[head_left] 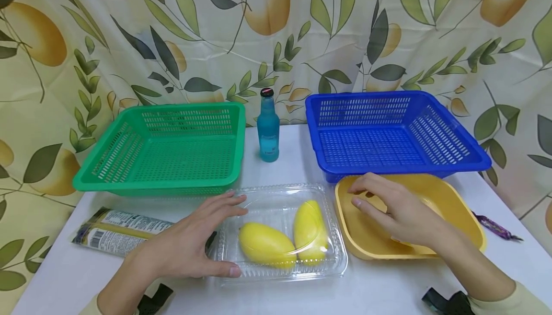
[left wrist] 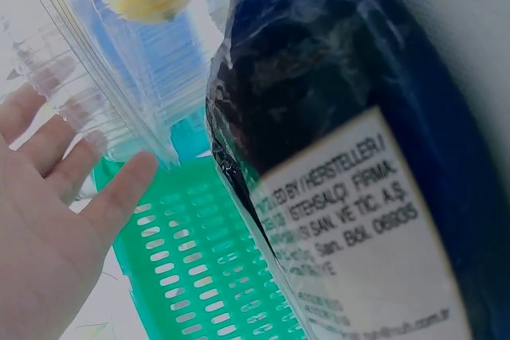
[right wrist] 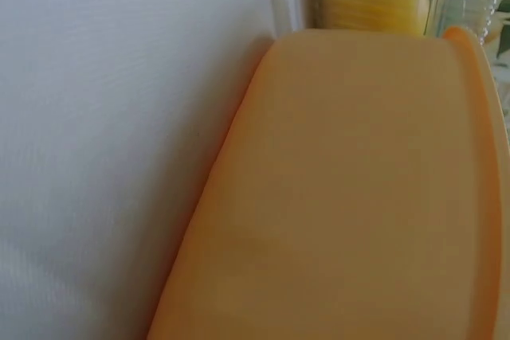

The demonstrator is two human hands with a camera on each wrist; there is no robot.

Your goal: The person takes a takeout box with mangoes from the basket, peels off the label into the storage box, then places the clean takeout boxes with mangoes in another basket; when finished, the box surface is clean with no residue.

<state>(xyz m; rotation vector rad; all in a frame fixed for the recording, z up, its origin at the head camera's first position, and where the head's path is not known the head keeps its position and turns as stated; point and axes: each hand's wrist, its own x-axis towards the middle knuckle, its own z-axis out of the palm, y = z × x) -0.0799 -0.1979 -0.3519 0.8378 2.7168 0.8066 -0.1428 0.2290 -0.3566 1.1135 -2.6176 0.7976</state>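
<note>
A clear plastic container (head_left: 267, 204) sits on the table with two yellow mango-like fruits (head_left: 265, 243) inside. Fingers spread, my left hand (head_left: 189, 240) is at the container's left side, thumb and fingertips along its edge. The left wrist view also shows that hand (left wrist: 56, 220) with its fingers extended beside the clear plastic. A printed packet (head_left: 122, 228) lies left of the container, partly behind my left hand. Over the yellow tub (head_left: 467, 224) hovers my right hand (head_left: 401, 212), fingers loosely bent, with nothing seen in its grip. That hand is outside the right wrist view.
At the back left stands a green basket (head_left: 189, 166), at the back right a blue basket (head_left: 366, 149). Between them stands a blue bottle (head_left: 268, 133) with a dark cap. A small purple wrapped item (head_left: 496, 227) lies right of the tub. A patterned curtain (head_left: 276, 56) hangs behind.
</note>
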